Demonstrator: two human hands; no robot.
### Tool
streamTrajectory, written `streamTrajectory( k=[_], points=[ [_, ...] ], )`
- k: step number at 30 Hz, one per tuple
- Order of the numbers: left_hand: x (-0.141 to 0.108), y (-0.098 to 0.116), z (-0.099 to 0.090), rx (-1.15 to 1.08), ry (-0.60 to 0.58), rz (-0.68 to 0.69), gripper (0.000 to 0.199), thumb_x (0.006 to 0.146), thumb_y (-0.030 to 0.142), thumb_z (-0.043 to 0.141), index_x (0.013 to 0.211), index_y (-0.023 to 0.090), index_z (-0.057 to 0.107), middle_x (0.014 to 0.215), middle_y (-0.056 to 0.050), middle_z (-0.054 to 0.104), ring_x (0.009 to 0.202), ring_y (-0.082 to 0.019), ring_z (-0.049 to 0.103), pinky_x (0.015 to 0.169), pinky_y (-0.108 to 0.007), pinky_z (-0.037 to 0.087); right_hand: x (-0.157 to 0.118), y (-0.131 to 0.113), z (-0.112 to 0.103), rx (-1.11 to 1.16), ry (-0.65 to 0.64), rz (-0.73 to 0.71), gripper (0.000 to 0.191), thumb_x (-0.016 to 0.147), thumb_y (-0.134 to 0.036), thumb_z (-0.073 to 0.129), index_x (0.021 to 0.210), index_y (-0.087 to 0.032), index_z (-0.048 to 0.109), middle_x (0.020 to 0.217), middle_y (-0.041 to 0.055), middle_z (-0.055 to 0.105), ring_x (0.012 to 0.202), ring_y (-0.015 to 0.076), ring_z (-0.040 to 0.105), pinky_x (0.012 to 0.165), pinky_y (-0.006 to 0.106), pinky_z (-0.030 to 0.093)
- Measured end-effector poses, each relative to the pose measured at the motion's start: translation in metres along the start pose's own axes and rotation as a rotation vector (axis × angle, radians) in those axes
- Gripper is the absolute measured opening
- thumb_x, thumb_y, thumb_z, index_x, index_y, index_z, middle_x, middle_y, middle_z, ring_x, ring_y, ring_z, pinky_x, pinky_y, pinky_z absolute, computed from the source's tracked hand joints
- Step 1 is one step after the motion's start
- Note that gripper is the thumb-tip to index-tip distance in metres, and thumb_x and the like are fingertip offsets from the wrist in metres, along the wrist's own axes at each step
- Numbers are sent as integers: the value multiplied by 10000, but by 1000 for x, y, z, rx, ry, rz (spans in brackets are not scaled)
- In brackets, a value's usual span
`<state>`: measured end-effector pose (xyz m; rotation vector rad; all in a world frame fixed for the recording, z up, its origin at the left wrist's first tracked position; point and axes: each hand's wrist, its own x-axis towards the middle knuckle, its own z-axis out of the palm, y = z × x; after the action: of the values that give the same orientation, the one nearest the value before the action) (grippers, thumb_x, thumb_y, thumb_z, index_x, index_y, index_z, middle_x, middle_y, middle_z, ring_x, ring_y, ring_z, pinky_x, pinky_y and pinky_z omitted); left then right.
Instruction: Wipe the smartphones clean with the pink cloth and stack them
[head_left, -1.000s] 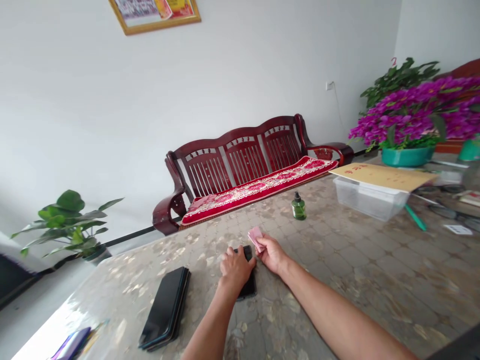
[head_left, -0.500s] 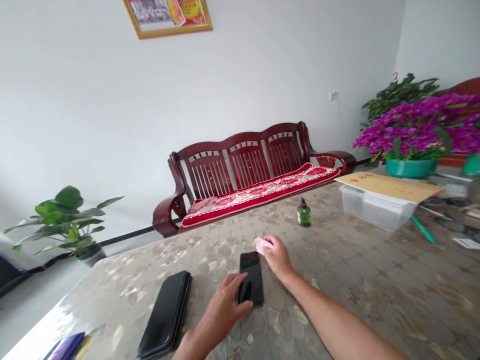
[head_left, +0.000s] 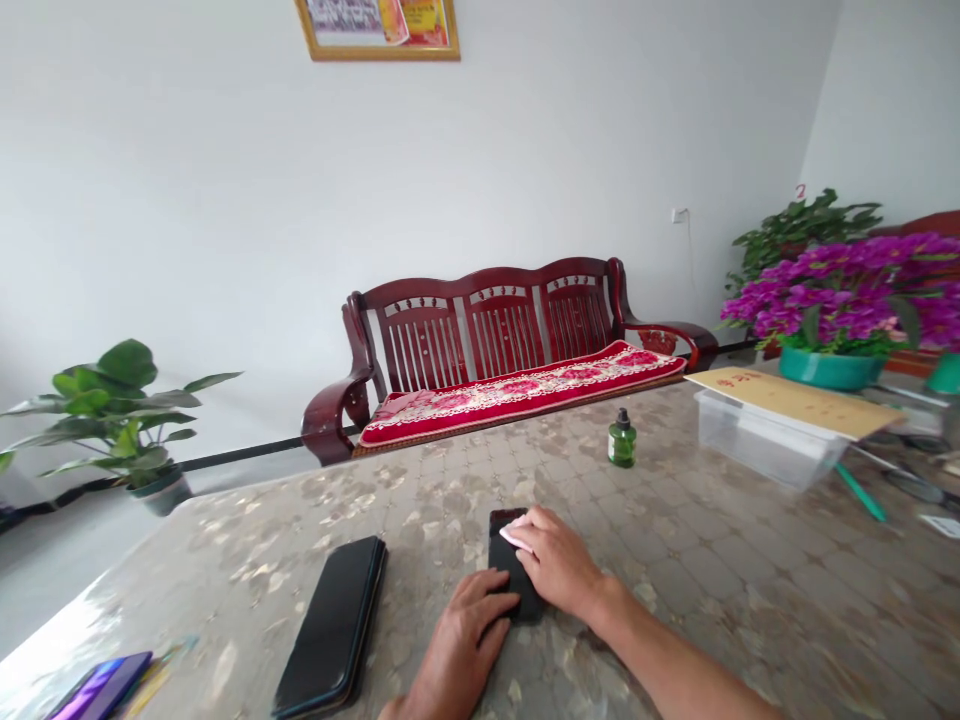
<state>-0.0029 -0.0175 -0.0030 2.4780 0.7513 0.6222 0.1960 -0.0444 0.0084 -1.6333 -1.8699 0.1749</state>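
Observation:
A black smartphone (head_left: 498,548) lies flat on the table, its screen partly covered by both hands. My left hand (head_left: 466,632) rests over its lower left part, fingers stretched across the screen and not wrapped round it. A small pale pink cloth (head_left: 516,533) is pinched in the closed fingers of my right hand (head_left: 559,562), which presses it onto the upper part of the screen. To the left lies a larger black device (head_left: 331,622) like a thick phone or tablet in a case.
A green bottle with a black top (head_left: 622,440) stands beyond my right hand. A clear plastic box (head_left: 765,440) under a tan envelope (head_left: 795,398) is on the right, near purple flowers (head_left: 832,290). A purple-blue flat item (head_left: 105,688) lies front left. A wooden bench (head_left: 502,320) stands behind.
My right hand with the pink cloth has come down from beside the smartphone's top onto its screen. My left hand's fingers have settled further across the phone. The view has shifted slightly.

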Motion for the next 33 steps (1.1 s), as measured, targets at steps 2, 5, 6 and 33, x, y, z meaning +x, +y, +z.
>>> streamTrajectory(
  k=[2, 5, 6, 33],
  points=[
    [0, 3, -1, 15, 2, 38, 307, 870, 120, 555, 1089, 257, 721, 1227, -70, 656, 1168, -225, 576, 1025, -373, 461, -4, -5, -3, -78, -62, -17, 346, 861, -105, 477, 1101, -250, 681, 1075, 52, 628, 1028, 181, 564, 911, 257, 401],
    [1, 9, -3, 32, 2, 115, 303, 887, 99, 539, 1083, 250, 713, 1192, -50, 676, 1129, -203, 597, 985, -331, 490, -5, -11, -4, -165, -109, -31, 307, 884, -117, 452, 1043, -241, 683, 1038, 44, 623, 962, 164, 580, 849, 235, 413],
    [2, 11, -4, 38, 8, 140, 285, 896, 106, 536, 1065, 248, 716, 1171, -45, 685, 1110, -197, 606, 965, -313, 500, -4, -11, -4, -184, -114, -35, 296, 899, -129, 441, 1015, -243, 688, 1006, 39, 623, 926, 159, 584, 823, 232, 416],
    [1, 0, 27, 345, 184, 267, 235, 993, 218, 424, 942, 213, 653, 927, -37, 710, 901, -156, 672, 859, -254, 515, 57, -2, 4, -373, -129, 102, 171, 925, -198, 503, 823, -208, 639, 900, 39, 664, 787, 159, 618, 613, 266, 311]
  ],
)
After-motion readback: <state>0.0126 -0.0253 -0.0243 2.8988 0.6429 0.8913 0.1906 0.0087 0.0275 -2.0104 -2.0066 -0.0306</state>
